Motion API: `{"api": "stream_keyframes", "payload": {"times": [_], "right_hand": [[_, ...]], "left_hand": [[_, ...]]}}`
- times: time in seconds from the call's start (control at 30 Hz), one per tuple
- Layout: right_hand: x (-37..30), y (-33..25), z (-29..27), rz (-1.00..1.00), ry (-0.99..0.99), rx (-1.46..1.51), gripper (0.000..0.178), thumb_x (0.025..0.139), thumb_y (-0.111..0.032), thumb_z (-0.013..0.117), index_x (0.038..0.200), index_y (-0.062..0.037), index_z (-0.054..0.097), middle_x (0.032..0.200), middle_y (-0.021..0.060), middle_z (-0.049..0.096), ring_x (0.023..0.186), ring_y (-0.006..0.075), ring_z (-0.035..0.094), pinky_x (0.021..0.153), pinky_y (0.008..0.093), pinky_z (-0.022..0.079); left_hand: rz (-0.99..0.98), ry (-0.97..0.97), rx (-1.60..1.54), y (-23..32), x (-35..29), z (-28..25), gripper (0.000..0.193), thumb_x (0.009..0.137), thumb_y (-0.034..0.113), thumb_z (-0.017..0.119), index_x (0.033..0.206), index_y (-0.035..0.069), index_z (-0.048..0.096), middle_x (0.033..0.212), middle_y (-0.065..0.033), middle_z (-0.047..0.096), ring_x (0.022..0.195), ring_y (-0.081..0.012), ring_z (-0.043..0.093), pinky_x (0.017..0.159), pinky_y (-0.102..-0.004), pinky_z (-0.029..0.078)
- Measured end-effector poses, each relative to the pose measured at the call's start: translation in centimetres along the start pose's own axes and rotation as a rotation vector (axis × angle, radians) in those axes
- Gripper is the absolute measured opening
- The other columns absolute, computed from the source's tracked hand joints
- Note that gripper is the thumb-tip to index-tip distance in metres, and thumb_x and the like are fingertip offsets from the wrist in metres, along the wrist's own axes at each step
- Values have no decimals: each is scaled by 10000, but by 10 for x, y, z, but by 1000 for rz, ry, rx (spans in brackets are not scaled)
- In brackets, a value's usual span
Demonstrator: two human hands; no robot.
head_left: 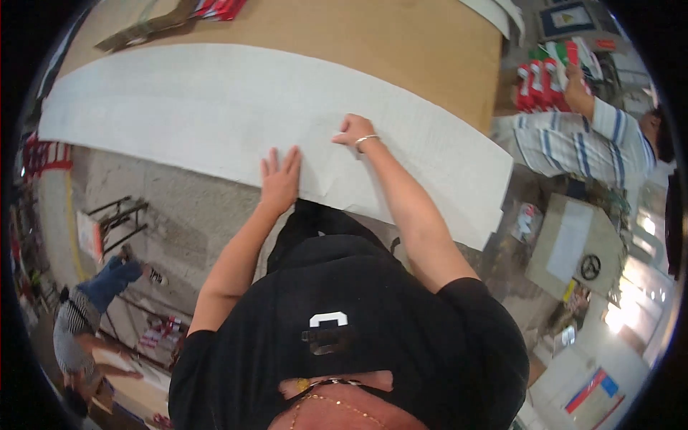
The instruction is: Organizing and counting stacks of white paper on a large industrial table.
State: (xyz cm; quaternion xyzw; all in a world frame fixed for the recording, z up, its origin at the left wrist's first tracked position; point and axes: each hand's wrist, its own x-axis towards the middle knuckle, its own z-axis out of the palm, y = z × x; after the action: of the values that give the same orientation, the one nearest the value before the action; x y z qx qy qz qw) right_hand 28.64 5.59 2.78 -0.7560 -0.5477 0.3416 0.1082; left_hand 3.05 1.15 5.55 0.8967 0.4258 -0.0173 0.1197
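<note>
Two bare hands work at a long white sheet [179, 100], which lies beneath the fingers and extends to both sides of them over a brown tabletop [401, 43]. The left hand [281, 180] rests near the sheet's near edge, fingers extended and slightly spread, grasping nothing. The right hand [351, 131], with a bracelet [368, 139] at the wrist, lies farther in on the sheet; its fingers are curled toward the thumb, and whether they pinch anything cannot be told. Beyond the left fingers, toward the far left, are folded cardboard [147, 27] and red packets [221, 8]. Left of the fingers and nearer the body spreads a grey floor [179, 204], with a person in jeans [75, 322] farther off. Well to the right of the fingers, a person in a striped shirt [573, 143] stands near red packages [536, 84]; nearer the body on that side are a black wheel [590, 267] and bright windows [634, 308].
</note>
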Motion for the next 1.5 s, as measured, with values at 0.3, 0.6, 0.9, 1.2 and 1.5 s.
{"api": "stream_keyframes", "payload": {"times": [0.3, 0.6, 0.9, 1.2, 1.5], "right_hand": [[-38, 55, -33, -210, 444, -11, 351, 658, -235, 703, 951, -72, 597, 983, 124, 583, 963, 299, 518, 860, 384, 410], [-18, 222, -162, 62, 321, -421, 391, 723, -69, 507, 1112, -87, 546, 1121, 156, 519, 1070, 322, 469, 918, 405, 383], [-3, 215, -146, -153, 303, -428, 369, 696, -10, 522, 1054, -92, 549, 1082, 130, 521, 1031, 315, 468, 903, 389, 395], [12, 205, -143, -172, 293, -476, 402, 658, -1, 552, 1052, -79, 543, 1054, 127, 524, 1023, 322, 474, 879, 406, 394], [8, 178, -134, -172, 229, -403, 426, 663, 1, 547, 1085, -56, 520, 1100, 159, 483, 1043, 339, 456, 909, 409, 386]], "left_hand": [[-62, 2, 21, 11, -5, -11, 572, 803, 133, 481, 1347, 76, 313, 1427, -45, 245, 1286, -398, 217, 995, -609, 190], [-1303, 479, -2189, 175, -60, 77, 313, 855, 391, 527, 1013, 121, 511, 878, -40, 489, 782, -164, 464, 644, -313, 390], [-1284, 320, -2492, 298, -16, 85, 634, 877, 517, 422, 1326, 84, 310, 1310, -89, 407, 1191, -271, 403, 998, -467, 302], [-1065, 534, -2606, 302, -18, 75, 596, 905, 455, 405, 1342, 62, 307, 1357, -73, 385, 1240, -261, 369, 1018, -430, 304], [-1145, 582, -2543, 293, -28, 75, 596, 862, 476, 490, 1284, 66, 400, 1275, -61, 475, 1163, -215, 454, 964, -400, 362]]}}
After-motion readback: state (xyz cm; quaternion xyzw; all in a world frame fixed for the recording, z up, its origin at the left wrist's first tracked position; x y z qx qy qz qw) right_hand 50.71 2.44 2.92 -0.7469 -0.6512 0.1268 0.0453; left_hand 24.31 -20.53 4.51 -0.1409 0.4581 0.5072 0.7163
